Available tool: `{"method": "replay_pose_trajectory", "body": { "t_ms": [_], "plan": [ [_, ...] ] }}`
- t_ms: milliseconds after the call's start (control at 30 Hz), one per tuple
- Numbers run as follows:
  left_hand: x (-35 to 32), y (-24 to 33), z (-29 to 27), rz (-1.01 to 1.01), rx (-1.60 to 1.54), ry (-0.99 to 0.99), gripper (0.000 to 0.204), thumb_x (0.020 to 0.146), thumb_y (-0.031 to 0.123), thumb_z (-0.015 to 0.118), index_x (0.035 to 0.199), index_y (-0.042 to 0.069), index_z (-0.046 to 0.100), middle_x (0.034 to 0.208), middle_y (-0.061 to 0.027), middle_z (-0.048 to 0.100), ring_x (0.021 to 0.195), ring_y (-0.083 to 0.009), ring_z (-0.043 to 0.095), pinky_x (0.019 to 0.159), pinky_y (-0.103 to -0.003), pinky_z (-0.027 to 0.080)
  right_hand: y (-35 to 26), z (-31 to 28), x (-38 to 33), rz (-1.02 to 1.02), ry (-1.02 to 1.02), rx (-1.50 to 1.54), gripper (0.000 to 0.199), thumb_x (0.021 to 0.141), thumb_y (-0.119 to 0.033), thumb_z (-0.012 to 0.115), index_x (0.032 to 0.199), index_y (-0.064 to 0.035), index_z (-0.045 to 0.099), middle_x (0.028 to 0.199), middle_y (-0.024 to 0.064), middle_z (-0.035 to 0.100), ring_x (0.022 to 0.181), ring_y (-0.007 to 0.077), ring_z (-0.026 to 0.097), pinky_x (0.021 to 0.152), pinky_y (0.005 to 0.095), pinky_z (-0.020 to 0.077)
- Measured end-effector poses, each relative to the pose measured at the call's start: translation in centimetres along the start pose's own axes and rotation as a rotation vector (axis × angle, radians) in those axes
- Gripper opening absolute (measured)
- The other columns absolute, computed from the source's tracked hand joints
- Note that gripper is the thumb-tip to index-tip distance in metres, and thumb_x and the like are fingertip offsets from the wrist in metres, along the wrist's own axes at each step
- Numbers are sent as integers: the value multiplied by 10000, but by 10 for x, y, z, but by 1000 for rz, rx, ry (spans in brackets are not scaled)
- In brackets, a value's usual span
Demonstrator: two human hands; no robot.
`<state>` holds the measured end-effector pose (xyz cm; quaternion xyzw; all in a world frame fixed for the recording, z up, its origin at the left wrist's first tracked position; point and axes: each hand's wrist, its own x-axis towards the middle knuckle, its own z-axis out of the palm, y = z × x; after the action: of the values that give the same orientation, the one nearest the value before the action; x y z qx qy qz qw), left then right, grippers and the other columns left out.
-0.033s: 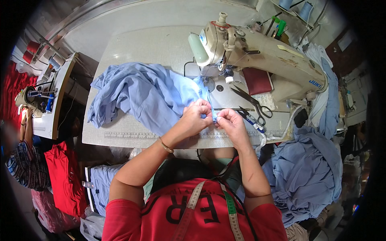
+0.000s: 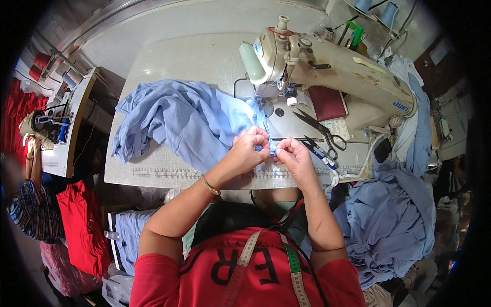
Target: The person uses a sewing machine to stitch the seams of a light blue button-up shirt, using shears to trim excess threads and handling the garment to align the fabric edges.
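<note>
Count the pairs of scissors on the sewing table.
2: large black scissors right of the needle plate, and small blue-handled snips just below them, beside the right hand. Others may be hidden under the blue fabric.

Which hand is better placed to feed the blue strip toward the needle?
Probably the left hand: it pinches the blue fabric strip beside the cloth bulk. The right hand pinches its near end.

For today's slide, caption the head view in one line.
Both hands, left hand and right hand, pinch a blue fabric edge before a sewing machine.

scissors (image 2: 321,127) lie beside the sewing machine (image 2: 327,66).
</note>
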<state>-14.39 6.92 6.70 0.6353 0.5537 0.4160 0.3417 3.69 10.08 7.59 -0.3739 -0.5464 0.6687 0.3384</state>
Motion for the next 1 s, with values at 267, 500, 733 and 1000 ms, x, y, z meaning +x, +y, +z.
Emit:
{"method": "replay_pose_trajectory", "body": {
  "t_ms": [267, 500, 733, 1000],
  "plan": [
    [-1, 1, 4, 34, 168, 17, 114, 760, 137, 697, 775, 49, 625, 1052, -72, 597, 1010, -255, 547, 871, -345, 416, 6, 5, -3, -197, 95, -336, 46, 879, -33, 596, 919, -13, 585, 812, 48, 616, 719, 95, 585, 645, 254, 483],
    [-14, 13, -3, 192, 399, 43, 128, 777, 149, 681, 852, 62, 623, 1012, -66, 584, 947, -269, 534, 833, -366, 384, -4, 12, -12, -234, 108, -645, 84, 858, -42, 600, 933, -5, 612, 814, 125, 656, 683, 233, 633, 634, 329, 502],
    [-31, 20, -20, 449, 707, -135, 148, 800, 145, 637, 924, 69, 607, 909, -85, 539, 873, -251, 538, 762, -367, 441, -6, 14, -12, -216, 173, -716, 115, 849, -79, 621, 944, -16, 616, 830, 150, 677, 729, 305, 660, 672, 397, 518],
    [-20, 14, -21, 514, 670, -180, 141, 786, 102, 626, 906, 45, 581, 865, -99, 507, 822, -267, 541, 717, -369, 471, -17, 15, -11, -43, 136, -830, 170, 805, -146, 649, 949, -57, 636, 809, 129, 680, 756, 316, 664, 678, 414, 514]
  ]
}}
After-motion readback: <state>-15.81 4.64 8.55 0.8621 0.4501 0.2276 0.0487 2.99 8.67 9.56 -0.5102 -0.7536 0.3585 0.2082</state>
